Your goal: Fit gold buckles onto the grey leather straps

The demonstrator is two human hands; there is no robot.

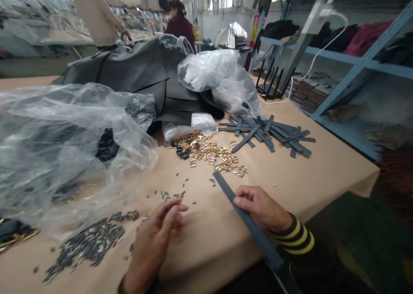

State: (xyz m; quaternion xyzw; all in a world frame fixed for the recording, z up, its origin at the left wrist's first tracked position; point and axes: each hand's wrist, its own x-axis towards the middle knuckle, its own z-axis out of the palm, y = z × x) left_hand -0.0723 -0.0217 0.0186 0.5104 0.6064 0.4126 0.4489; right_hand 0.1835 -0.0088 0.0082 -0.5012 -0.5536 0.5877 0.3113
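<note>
My right hand (258,206) pinches a long dark grey strip (248,223), whose far end points toward the gold buckles (222,154) and whose near end reaches past the table's front edge. To the left of it, my left hand (161,229) hovers over the table with its fingers slightly curled, close to some small dark pieces (166,195). Between its fingers I cannot make out anything, and they look a little blurred. A larger heap of small dark pieces (90,242) lies left of my left hand. Beyond the buckles, on the right, more dark strips (271,133) are piled crosswise.
Clear plastic bags (74,148) cover the table's left side, and another bag (219,77) stands at the back beside dark sheet material (129,70). A black router (271,87) is near the shelf frame. Two people (182,25) are in the background.
</note>
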